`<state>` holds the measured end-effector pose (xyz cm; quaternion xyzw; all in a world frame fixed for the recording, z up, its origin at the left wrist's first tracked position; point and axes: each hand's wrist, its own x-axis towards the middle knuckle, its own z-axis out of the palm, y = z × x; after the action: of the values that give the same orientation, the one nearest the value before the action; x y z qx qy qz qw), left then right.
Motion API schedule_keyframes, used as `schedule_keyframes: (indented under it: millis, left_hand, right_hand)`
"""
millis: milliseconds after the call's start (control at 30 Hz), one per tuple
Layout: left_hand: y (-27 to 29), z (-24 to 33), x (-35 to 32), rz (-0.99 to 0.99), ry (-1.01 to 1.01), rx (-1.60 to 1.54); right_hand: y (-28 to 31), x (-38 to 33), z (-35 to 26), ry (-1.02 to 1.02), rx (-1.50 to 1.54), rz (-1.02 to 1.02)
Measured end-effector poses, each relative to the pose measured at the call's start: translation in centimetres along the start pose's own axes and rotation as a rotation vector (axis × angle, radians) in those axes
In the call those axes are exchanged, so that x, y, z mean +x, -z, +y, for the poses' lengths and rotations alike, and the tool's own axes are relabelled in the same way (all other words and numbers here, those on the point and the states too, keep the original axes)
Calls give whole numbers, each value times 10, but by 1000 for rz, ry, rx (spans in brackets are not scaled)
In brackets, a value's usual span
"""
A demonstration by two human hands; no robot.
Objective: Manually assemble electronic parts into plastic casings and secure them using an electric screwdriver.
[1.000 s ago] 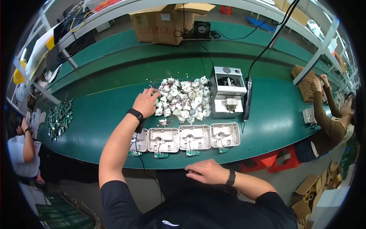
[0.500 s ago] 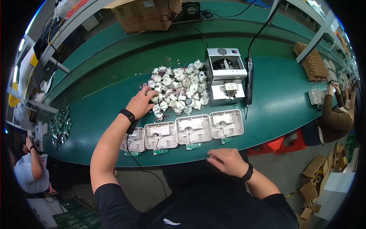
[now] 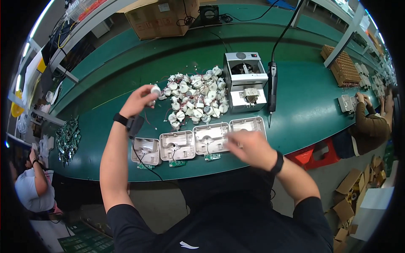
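Observation:
Raised off the bench, my left hand [image 3: 137,101] pinches a small white round part [image 3: 155,90], with a thin wire hanging below. It is just left of a pile of similar white wired parts [image 3: 196,97]. My right hand [image 3: 252,148] is over the rightmost white plastic housing [image 3: 248,123], partly hiding it; its fingers are smeared by motion. Three more open housings stand in a row to the left: one in the middle [image 3: 211,145], another beside it [image 3: 177,152] and a leftmost one [image 3: 146,157]. Green circuit boards [image 3: 176,163] lie along their near edges, wired to them.
Right of the pile stands a grey-white screw-feeding machine [image 3: 246,82], with a black electric screwdriver [image 3: 272,86] hanging beside it. A heap of green boards [image 3: 68,141] lies at the left. A cardboard box [image 3: 158,19] sits beyond. A co-worker [image 3: 373,122] handles housings at far right; another person [image 3: 33,185] sits left.
My left hand has lifted from the pile and moved left with a white round part. My right hand has risen from the bench's near edge to above the rightmost housing.

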<state>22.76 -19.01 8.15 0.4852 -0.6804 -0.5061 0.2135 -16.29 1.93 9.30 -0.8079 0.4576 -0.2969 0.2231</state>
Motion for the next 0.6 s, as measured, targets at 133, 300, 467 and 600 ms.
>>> schedule_keyframes:
  millis: [133,300,467,600]
  left_hand:
    - [-3,22,-16,266,-10,-566]
    - [-9,32,-17,22,-189,-1484]
    - [-47,37,-33,-196,-317,-1978]
    - [-87,57,-32,7,-215,-1948]
  right_hand:
    - [-6,83,36,13,-245,132]
    - [-34,150,79,65,-672,-27]
    - [-52,169,76,60,-755,-231]
    - [-40,170,72,51,-761,-275]
